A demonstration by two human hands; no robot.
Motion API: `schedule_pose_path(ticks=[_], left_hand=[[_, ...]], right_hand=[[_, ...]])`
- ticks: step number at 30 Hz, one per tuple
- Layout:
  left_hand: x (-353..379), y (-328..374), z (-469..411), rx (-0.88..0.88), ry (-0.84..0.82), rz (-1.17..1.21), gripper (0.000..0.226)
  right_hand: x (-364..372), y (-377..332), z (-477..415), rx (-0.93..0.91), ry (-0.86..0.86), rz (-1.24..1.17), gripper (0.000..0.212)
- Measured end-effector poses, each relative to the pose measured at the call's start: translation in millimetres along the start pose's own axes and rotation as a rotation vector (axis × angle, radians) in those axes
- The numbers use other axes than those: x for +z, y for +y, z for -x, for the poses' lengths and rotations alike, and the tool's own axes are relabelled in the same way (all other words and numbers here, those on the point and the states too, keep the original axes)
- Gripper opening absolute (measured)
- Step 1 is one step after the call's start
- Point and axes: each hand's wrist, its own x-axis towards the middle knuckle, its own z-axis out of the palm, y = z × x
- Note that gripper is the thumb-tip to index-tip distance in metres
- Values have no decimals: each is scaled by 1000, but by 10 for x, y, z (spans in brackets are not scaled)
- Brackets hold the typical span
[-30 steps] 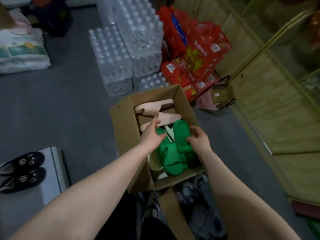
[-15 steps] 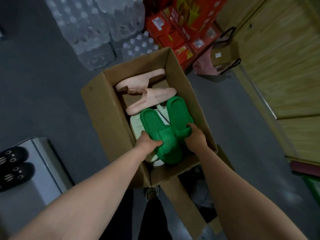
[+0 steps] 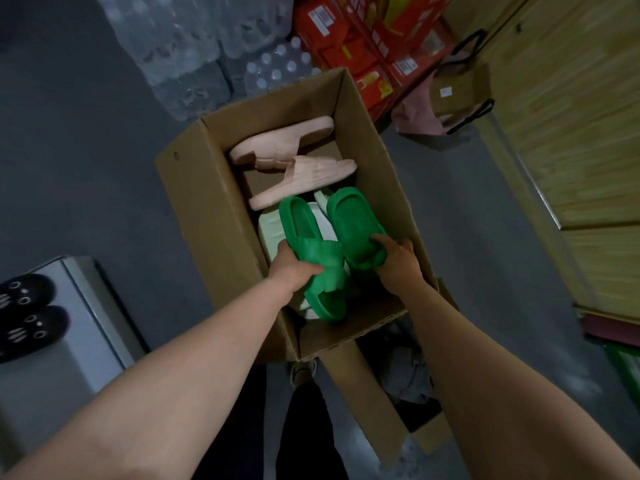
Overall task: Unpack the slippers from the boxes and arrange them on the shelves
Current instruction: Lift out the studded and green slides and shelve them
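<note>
At my far left a grey shelf (image 3: 90,306) carries two black slippers (image 3: 27,299). Bare floor (image 3: 86,150) lies between it and the open cardboard box (image 3: 194,195). Inside the box, my left hand (image 3: 294,268) curls round the left green slipper (image 3: 308,237). My right hand (image 3: 398,261) grips the right green slipper (image 3: 353,220), just beside the box's right wall. Pink slippers (image 3: 287,143) lie beyond.

You're in what looks like a shop's stockroom. Shrink-wrapped packs of bottled water (image 3: 180,53) are stacked on the grey floor (image 3: 86,150) beside red labelled cartons (image 3: 349,46). An open cardboard box (image 3: 194,188) holds loose slippers (image 3: 298,174) in several colours, and a black pair (image 3: 24,294) sits on a metal shelf (image 3: 86,341).
</note>
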Motion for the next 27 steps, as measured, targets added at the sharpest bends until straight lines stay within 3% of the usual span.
schedule_pose_path(ticks=[3, 6, 9, 14, 17, 19, 21, 25, 27], left_hand=[[13, 14, 19, -4, -39, 2, 79], [-28, 34, 21, 10, -53, -2, 89], [-133, 122, 125, 55, -6, 50, 94], [-331, 426, 283, 240, 73, 151, 72], [-426, 581, 208, 307, 126, 135, 76], [-485, 642, 126, 295, 169, 109, 85], [-526, 664, 32, 273, 164, 77, 94], [-518, 636, -166, 272, 145, -12, 96], [-494, 619, -183, 271, 132, -69, 104]], right_hand=[[-60, -90, -10, 26, -16, 135, 46], [-77, -153, 14, -10, 6, 156, 28], [-76, -164, 82, -128, 28, 15, 18], [-311, -400, 113, -126, -39, -356, 15], [-366, -485, -10, -99, 8, -541, 33], [-310, -519, -95, -85, -24, -710, 76], [-197, -539, -185, -11, -76, -818, 102], [84, -470, -316, 131, -69, -675, 92], [178, -445, -331, 145, -63, -684, 99]])
